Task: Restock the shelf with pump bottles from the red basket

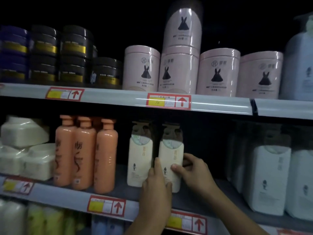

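Two cream pump bottles with dark pump heads stand side by side on the middle shelf. My left hand grips the lower left side of the right-hand cream bottle, fingers reaching up its edge. On the bottle's right side is my right hand, holding it with the thumb on the front label. The left-hand cream bottle stands untouched just beside it. The red basket is out of view.
Three orange bottles stand left of the cream ones, with wrapped white packs further left. White bottles fill the shelf's right end. Pink tubs and dark jars sit on the shelf above.
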Action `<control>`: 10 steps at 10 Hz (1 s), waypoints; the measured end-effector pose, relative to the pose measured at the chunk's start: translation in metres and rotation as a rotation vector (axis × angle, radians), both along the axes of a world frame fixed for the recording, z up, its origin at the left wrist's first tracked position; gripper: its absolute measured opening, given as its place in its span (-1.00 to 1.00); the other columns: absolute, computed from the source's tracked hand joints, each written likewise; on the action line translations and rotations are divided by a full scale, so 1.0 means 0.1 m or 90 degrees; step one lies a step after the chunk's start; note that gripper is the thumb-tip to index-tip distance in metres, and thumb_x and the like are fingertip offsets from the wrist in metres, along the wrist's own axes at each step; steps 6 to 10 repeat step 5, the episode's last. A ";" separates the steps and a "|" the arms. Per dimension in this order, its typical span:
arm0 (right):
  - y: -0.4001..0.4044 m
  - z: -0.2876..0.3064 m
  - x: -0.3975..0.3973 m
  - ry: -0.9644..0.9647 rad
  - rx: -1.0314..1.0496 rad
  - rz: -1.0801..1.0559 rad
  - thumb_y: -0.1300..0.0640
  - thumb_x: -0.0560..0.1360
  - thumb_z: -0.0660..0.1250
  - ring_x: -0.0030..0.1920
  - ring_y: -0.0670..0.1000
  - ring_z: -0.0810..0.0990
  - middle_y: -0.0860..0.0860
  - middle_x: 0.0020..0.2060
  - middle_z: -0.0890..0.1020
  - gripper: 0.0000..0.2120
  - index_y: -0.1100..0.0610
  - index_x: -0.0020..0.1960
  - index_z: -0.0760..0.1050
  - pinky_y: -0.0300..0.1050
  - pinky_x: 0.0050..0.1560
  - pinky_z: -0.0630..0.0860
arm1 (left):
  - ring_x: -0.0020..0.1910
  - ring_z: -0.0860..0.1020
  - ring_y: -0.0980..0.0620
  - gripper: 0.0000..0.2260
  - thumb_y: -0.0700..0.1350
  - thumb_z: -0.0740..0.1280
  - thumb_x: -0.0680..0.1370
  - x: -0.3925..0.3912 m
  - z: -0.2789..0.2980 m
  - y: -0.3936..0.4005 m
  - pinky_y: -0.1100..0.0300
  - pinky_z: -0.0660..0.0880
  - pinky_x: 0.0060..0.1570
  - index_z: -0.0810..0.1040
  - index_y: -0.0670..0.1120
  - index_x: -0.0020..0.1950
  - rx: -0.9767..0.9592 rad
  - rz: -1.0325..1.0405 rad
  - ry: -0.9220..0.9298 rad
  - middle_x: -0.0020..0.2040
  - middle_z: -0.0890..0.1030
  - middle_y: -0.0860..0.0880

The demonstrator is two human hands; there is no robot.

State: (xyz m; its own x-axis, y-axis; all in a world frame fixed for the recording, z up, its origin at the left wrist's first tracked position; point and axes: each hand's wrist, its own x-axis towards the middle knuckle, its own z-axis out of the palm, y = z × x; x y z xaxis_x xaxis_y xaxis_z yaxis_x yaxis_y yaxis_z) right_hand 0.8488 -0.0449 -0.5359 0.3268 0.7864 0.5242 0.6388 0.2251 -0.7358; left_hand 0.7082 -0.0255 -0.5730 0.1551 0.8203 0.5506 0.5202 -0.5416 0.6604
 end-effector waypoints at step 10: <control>0.06 -0.11 -0.10 0.004 -0.063 -0.051 0.13 0.52 0.51 0.08 -0.02 0.69 0.09 0.17 0.71 -0.59 0.19 0.32 0.54 -0.30 -0.06 0.60 | 0.28 0.53 -0.03 -0.32 -0.16 0.34 0.58 0.10 0.00 0.08 -0.03 0.56 0.23 0.04 0.09 0.58 0.005 0.040 -0.006 0.39 0.48 0.00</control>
